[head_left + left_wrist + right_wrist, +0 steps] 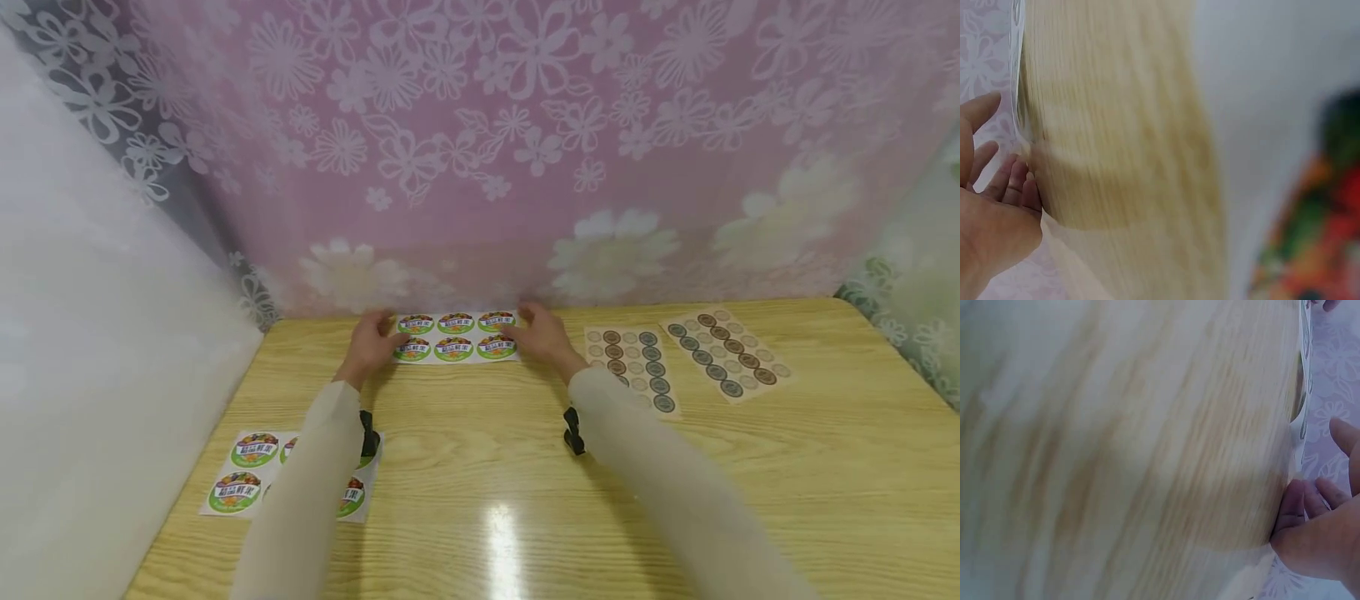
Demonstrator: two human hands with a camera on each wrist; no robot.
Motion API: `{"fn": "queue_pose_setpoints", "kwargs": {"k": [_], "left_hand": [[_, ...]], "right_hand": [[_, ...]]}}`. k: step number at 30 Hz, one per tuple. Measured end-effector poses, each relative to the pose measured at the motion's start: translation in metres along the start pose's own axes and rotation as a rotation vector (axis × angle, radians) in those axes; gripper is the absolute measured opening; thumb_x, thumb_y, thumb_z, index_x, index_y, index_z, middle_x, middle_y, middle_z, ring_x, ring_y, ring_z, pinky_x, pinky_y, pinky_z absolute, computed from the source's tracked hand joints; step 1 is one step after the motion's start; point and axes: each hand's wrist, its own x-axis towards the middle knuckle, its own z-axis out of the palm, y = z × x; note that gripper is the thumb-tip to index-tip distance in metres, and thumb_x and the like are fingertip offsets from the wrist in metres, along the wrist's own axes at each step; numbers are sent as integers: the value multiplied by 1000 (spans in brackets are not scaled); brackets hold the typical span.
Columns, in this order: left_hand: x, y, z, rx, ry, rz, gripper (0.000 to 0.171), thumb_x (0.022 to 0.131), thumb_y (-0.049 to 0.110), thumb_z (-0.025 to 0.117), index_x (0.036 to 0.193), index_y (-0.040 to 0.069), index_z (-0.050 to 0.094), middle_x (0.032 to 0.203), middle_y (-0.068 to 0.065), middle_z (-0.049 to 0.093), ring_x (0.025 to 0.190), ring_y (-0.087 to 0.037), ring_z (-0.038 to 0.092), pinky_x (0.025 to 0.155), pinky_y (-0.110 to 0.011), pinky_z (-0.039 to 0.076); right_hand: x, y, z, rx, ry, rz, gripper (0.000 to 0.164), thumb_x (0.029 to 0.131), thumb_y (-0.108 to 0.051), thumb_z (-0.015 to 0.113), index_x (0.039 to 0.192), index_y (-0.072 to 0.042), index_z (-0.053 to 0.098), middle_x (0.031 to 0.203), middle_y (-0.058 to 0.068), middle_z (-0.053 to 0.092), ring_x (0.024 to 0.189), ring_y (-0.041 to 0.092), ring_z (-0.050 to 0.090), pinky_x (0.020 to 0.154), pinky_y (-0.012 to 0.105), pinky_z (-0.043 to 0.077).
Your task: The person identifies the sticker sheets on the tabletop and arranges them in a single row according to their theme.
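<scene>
A white sheet of round fruit-label stickers (pixel 454 336) lies at the far edge of the wooden table, close to the flowered curtain. My left hand (pixel 369 343) pinches its left end, the thumb over the printed side. At the opposite end my right hand (pixel 546 335) grips the sheet the same way. From the side, in the right wrist view, the sheet's edge (pixel 1301 406) bows slightly up off the tabletop. Some fingertips of the left hand (pixel 1000 212) meet the table surface in the left wrist view. Undersides of the grips are partly hidden.
A second fruit-label sheet (pixel 236 492) lies front left, partly covered by the left sleeve. Right of the right hand lie two sheets of small round brown and grey stickers, one upright (pixel 636 367) and one slanted (pixel 726 354). The flowered curtain (pixel 465 167) rises behind the table (pixel 465 467).
</scene>
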Motion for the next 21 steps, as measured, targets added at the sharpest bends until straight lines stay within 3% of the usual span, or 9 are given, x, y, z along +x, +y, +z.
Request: {"fn": "queue_pose_setpoints", "kwargs": {"k": [5,11,15,21], "left_hand": [[10,1,0,106,-21,-5,64,94,27,63,146,4,36,148,-21,29,134,-40,28,106,-53,28],[16,1,2,153,-54,-61,65,93,38,62,146,9,38,152,-16,19,136,-43,20,105,-59,22],[17,-1,2,140,-62,-65,66,92,38,63,146,8,39,152,-14,19,136,-42,19,106,-57,22],[16,-4,2,81,-72,-67,66,92,30,66,144,1,39,150,-13,20,135,-39,23,107,-49,26]], "right_hand": [[4,-5,2,-84,35,33,72,91,-43,64,147,-8,36,146,12,40,133,35,33,106,49,30],[8,-6,5,-223,26,93,75,88,-54,61,148,-16,38,153,14,23,136,41,22,99,60,31],[10,-5,8,-285,18,114,78,86,-58,61,148,-19,36,155,13,14,137,41,18,96,61,33],[10,-6,11,-320,5,124,85,82,-62,63,148,-16,37,155,14,15,137,42,18,94,61,34]]}}
